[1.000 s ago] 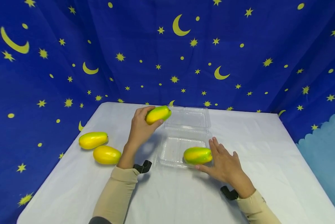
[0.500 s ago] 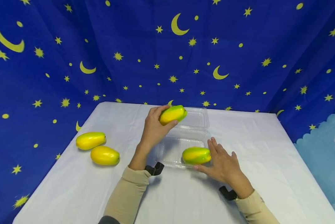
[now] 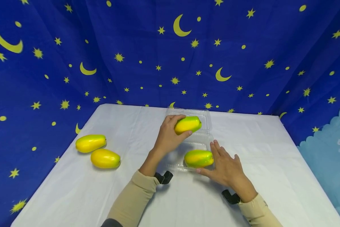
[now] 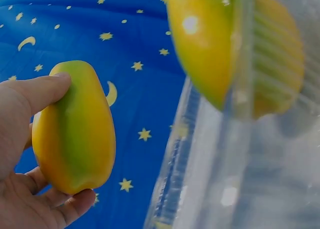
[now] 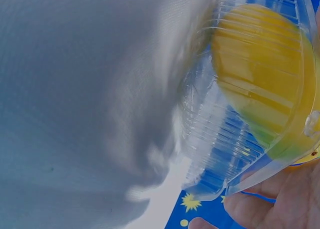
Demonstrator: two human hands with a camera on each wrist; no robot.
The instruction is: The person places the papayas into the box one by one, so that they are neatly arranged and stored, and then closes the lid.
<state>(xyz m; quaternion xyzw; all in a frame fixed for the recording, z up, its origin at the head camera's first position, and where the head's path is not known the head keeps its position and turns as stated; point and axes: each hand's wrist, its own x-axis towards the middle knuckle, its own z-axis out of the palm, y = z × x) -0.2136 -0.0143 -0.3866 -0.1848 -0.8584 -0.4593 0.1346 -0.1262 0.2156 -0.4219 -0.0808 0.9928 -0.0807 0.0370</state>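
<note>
My left hand (image 3: 170,135) grips a yellow-green papaya (image 3: 189,124) above the clear plastic clamshell box (image 3: 196,145), over the line between tray and lid. In the left wrist view, thumb and fingers wrap the held papaya (image 4: 77,129) from one side. A second papaya (image 3: 199,158) lies in the front right of the box's tray; the right wrist view shows this papaya (image 5: 260,64) through the ribbed clear wall. My right hand (image 3: 228,168) rests spread at the tray's right front corner, fingers extended along the side and thumb at the front edge.
Two more papayas, an upper one (image 3: 91,143) and a lower one (image 3: 105,158), lie on the left of the white-covered table (image 3: 59,195). The box's open lid (image 3: 205,118) lies toward the back edge. A blue star-and-moon curtain (image 3: 147,37) hangs behind.
My left hand has carried its papaya rightward, from left of the box to over it, and lately a little lower. My right hand has stayed at the tray corner.
</note>
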